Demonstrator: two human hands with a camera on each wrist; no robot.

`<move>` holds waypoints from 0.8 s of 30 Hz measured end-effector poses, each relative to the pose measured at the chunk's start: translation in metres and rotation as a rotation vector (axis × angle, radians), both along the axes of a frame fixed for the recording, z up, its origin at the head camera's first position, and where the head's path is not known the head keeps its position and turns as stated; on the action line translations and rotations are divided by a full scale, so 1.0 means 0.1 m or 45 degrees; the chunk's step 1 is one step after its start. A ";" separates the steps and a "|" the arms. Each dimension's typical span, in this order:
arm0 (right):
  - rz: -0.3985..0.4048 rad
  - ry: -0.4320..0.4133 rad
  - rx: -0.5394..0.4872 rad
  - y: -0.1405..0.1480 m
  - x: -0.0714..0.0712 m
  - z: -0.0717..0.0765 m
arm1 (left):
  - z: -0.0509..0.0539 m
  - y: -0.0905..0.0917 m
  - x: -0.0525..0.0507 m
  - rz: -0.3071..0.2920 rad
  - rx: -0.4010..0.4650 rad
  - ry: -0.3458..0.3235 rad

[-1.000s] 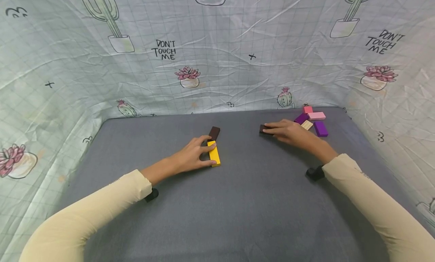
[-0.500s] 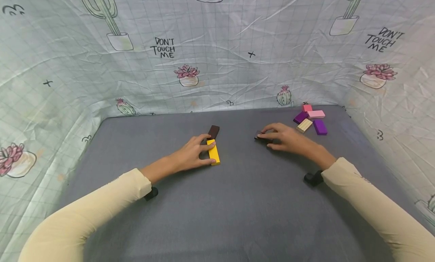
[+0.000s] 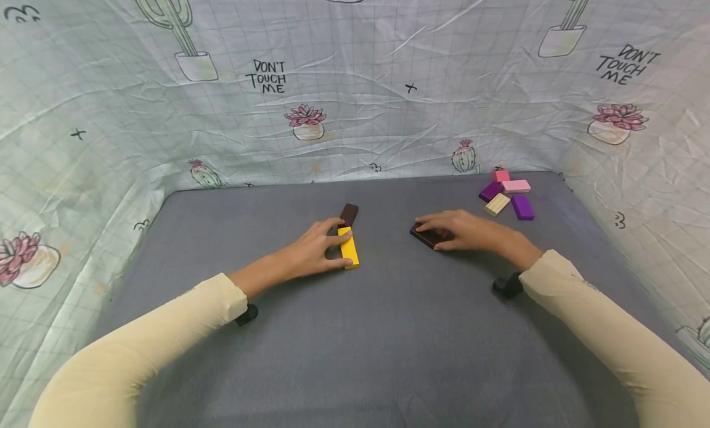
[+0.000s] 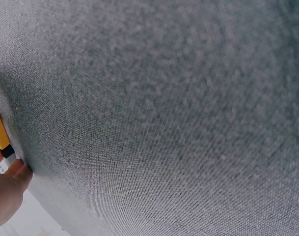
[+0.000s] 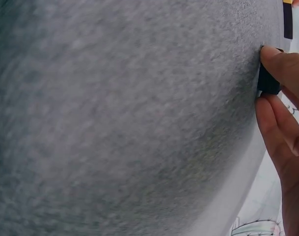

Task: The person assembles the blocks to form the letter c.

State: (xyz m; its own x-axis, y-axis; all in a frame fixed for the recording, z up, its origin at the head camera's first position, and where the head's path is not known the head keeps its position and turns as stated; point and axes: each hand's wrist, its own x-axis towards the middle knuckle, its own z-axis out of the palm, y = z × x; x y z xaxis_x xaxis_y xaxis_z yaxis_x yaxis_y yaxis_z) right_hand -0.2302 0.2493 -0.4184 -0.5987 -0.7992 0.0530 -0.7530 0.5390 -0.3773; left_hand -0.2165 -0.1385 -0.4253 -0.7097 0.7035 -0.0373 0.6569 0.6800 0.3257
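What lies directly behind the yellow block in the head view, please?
Behind the yellow block lies a dark brown block, at its far end. The left hand covers the dark brown block's near left corner, so that corner cannot be seen.

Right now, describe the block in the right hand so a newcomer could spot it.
On the gray tabletop, go right from the yellow block to the right hand. The dark brown block is in its grip. Unlike the other dark brown block, it lies well apart from the yellow one.
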 end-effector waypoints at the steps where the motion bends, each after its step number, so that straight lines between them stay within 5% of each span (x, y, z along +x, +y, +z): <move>1: 0.000 -0.016 0.004 -0.01 -0.01 0.01 | 0.00 0.00 0.00 0.004 -0.003 -0.006; 7: 0.010 -0.036 -0.006 -0.09 0.04 0.01 | -0.02 0.00 0.00 -0.006 0.008 -0.008; 14: 0.160 0.020 -0.064 -0.35 0.20 0.03 | -0.03 0.00 0.00 -0.006 0.010 -0.007; 24: 0.342 -0.070 0.037 -0.82 0.37 0.12 | -0.01 -0.01 -0.01 0.005 -0.002 -0.002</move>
State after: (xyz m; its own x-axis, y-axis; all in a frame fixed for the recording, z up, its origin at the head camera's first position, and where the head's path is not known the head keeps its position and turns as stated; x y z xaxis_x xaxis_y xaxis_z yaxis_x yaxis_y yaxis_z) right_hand -0.1932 0.1675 -0.4065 -0.3667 -0.9304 0.0011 -0.8492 0.3342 -0.4089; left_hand -0.2174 -0.1393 -0.4266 -0.7123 0.7008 -0.0390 0.6539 0.6829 0.3257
